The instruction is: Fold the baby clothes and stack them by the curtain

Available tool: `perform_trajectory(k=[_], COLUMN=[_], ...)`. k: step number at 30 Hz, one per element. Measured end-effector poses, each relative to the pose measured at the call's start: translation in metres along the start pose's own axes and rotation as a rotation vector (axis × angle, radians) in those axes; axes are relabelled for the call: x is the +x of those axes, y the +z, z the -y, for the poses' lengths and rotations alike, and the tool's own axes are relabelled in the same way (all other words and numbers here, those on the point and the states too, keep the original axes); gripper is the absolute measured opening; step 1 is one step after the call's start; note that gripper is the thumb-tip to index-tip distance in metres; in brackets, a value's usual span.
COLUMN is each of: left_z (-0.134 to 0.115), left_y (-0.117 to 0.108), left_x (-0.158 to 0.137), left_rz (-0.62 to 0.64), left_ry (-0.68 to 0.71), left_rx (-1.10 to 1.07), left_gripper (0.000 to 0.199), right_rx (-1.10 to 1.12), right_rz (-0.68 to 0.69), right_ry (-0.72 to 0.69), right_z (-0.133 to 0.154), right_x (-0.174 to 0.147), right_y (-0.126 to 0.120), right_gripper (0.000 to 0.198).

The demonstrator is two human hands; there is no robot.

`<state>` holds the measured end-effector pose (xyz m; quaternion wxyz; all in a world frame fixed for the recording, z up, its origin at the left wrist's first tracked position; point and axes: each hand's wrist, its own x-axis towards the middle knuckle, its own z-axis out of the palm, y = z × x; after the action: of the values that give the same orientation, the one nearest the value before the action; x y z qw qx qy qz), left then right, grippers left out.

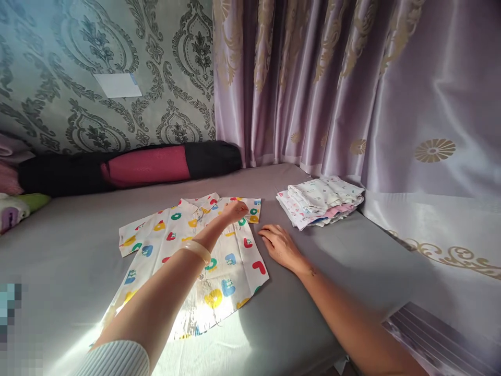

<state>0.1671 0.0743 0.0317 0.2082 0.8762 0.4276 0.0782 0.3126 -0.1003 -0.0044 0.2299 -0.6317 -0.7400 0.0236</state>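
Observation:
A short-sleeved, collared shirt (230, 259), white with red, yellow, green and blue prints, lies spread front up. My left hand (236, 210) reaches across it to the sleeve on the right side, near the shoulder. Its fingers are curled down on the fabric, with their tips partly hidden. Just right of that sleeve, my right hand (281, 245) rests on the bed, loosely bent fingers pointing towards the shirt. Nothing shows in it, and a small gap separates it from the cloth. My left forearm covers part of the shirt's front.
A stack of folded printed clothes (323, 201) sits on the grey bed sheet (317, 313) to the right. A long black and red bag (148, 166) lies along the wall. Purple curtains (332, 94) hang behind. At far left is a soft toy (13, 211).

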Motion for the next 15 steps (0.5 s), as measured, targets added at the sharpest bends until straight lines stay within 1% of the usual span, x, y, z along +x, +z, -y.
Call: perform_trajectory(k=[3, 7, 12, 15], left_z=[-0.012, -0.025, -0.037, -0.041], left_y=[0.01, 0.021, 0.027, 0.028], left_x=[0.012, 0.025, 0.035, 0.037], left_rz=[-0.003, -0.009, -0.02, -0.03], left_ry=[-0.012, -0.075, -0.168, -0.201], left_rx=[0.003, 0.029, 0.079, 0.106], left_gripper=[0.028, 0.022, 0.036, 0.039], right_rx=[-0.01, -0.035, -0.043, -0.055], right_rz=[0.004, 0.014, -0.01, -0.009], right_ry=[-0.004, -0.015, -0.023, -0.025], right_z=[0.001, 0.001, 0.0, 0.0], right_x=[0.0, 0.0, -0.002, -0.002], right_y=[-0.001, -0.001, 0.001, 0.001], right_gripper=[0.028, 0.026, 0.025, 0.024])
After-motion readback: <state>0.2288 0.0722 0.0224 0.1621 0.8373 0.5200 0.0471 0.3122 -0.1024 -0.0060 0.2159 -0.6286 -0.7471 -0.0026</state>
